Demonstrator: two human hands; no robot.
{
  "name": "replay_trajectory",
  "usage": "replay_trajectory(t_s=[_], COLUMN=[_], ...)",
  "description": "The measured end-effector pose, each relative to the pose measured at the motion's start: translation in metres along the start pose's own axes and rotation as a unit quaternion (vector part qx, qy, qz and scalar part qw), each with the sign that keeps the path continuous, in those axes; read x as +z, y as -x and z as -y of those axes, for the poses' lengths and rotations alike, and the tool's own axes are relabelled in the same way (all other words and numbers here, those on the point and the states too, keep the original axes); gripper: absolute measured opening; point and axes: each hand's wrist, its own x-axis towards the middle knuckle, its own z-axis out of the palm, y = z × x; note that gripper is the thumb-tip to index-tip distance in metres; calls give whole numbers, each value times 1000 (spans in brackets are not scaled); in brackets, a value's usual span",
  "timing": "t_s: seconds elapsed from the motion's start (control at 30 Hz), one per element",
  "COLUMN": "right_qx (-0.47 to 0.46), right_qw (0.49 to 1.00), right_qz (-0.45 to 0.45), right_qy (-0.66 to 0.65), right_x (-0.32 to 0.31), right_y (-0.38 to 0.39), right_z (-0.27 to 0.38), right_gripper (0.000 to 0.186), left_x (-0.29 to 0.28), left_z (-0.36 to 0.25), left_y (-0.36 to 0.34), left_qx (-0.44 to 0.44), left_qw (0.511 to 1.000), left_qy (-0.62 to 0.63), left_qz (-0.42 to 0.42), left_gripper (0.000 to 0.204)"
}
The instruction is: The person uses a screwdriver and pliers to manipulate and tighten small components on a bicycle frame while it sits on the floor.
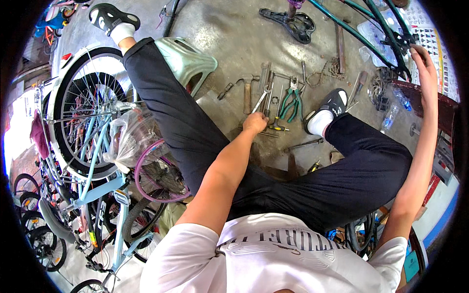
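My left hand (255,123) is closed round the lower end of a silver wrench (262,99), low over tools laid on the concrete. Just beyond it lies a hammer (247,96) with a wooden handle. Green-handled pliers (291,100) and a yellow-and-black screwdriver (277,126) are to its right. On the far right, my right hand (424,62) has its fingers stretched out, the tips at the end of a dark green bicycle frame (364,50). Its thumb is hidden, and whether the fingertips press on the frame is hard to see.
A pale green plastic stool (188,61) stands beyond my left leg. On the left is a light blue bicycle (93,141) beside a purple wheel rim (138,173). A black saddle (298,29) is at the far side; plastic bottles (390,117) lie near my right forearm.
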Motion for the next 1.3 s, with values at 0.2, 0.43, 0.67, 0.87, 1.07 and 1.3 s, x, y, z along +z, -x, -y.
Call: replay_trajectory(t_s=[0.2,0.43,0.67,0.87,1.07,1.3], right_qx=[39,32,-8,-19,-35,19], right_qw=[999,991,983,987,991,986], right_qz=[29,132,159,160,60,136], right_qy=[19,2,87,-4,113,97], right_x=[2,5,39,40,68,48], right_y=[2,24,21,15,13,18], right_z=[6,23,51,66,53,77], right_gripper=[41,44,64,47,73,92], left_x=[8,37,38,-13,-46,-83], left_z=[-12,-28,-25,-43,-52,-66], left_y=[-3,8,13,39,77,125], left_qx=[208,344,298,280,235,210], left_qw=[958,829,845,957,906,792], left_qy=[-150,-441,-441,-74,351,573], left_qz=[-125,-4,44,29,12,-19], left_gripper=[21,27,50,56,47,43])
